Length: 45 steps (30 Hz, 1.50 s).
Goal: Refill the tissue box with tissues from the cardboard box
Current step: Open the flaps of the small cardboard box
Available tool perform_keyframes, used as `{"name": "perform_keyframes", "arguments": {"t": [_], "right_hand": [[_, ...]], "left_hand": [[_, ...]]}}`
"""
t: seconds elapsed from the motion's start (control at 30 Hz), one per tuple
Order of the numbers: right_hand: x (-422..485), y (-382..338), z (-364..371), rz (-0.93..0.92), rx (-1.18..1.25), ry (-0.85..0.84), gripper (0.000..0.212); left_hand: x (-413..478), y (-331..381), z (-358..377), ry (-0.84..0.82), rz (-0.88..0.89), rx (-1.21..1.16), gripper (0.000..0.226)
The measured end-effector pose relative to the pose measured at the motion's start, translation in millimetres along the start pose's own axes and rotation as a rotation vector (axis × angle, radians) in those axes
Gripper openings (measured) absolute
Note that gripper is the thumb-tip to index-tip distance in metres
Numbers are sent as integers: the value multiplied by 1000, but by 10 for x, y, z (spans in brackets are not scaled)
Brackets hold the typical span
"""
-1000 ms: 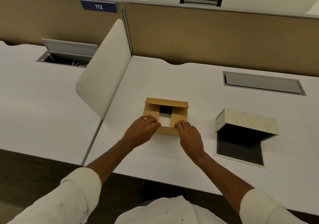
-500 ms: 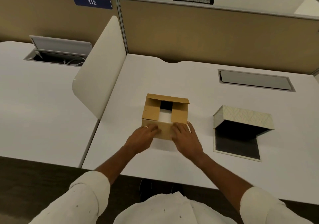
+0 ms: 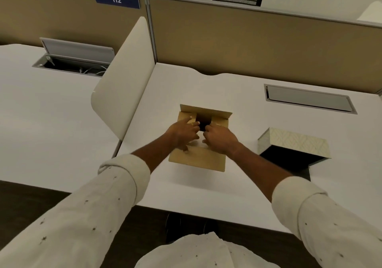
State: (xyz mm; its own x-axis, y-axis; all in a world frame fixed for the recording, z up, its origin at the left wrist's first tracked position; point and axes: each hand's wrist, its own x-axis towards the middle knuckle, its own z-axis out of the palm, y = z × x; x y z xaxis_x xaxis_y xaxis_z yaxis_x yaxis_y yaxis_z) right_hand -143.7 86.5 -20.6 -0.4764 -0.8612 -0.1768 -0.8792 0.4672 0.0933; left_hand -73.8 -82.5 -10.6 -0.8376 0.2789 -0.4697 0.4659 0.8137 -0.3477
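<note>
— Fingers of my left hand [image 3: 183,132] and right hand [image 3: 220,137] are curled at the opening of the cardboard box [image 3: 199,141]; whether they pinch tissues, I cannot tell.

— Risk?

— Side flaps could spring back over my knuckles, or the light box could lift with the pull. The tissue box [image 3: 295,143] sits open, off to the right of my right hand.

You are looking at a dim, warm-toned scene. Soft overhead light spreads evenly across the white desk [image 3: 227,195], leaving only faint shadows. The wide lens bends the partition [image 3: 258,40] top and desk edges. Your hands and nearer sleeves appear slightly motion-blurred.
</note>
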Motion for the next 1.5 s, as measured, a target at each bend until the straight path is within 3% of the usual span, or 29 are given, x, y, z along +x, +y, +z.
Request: {"name": "perform_keyframes", "arguments": {"t": [0.2,0.33,0.37,0.43,0.5,0.57,0.7,0.8,0.93,1.27,1.5], "right_hand": [[-57,187,-249,49,-131,87,31],[-94,250,-334,93,-275,30,15],[-94,241,-344,108,-301,-1,12],[-117,218,-338,154,-347,-68,10],[-141,227,-283,185,-385,-149,34],[-156,286,-232,184,-396,-201,73],[-121,430,-230,181,-324,-189,124],[-86,487,-240,189,-165,-201,145],[-53,586,-202,186,64,-236,156],[293,840,-106,143,232,-450,165],[500,908,-26,160,287,-591,171]], "left_hand": [[-115,-290,-122,202,-116,-45,68],[-175,-401,-77,201,-240,-32,67],[-174,-384,-64,168,-290,-89,76],[-150,-333,-49,112,-378,-227,115],[-122,-302,-43,81,-413,-304,149],[-82,-297,-32,60,-423,-368,165],[37,-349,-43,36,-385,-496,173],[121,-440,-45,103,-327,-437,171],[95,-469,113,129,-319,-162,174],[432,-676,245,-205,-280,-601,179],[577,-726,216,-313,-210,-659,181]]}}
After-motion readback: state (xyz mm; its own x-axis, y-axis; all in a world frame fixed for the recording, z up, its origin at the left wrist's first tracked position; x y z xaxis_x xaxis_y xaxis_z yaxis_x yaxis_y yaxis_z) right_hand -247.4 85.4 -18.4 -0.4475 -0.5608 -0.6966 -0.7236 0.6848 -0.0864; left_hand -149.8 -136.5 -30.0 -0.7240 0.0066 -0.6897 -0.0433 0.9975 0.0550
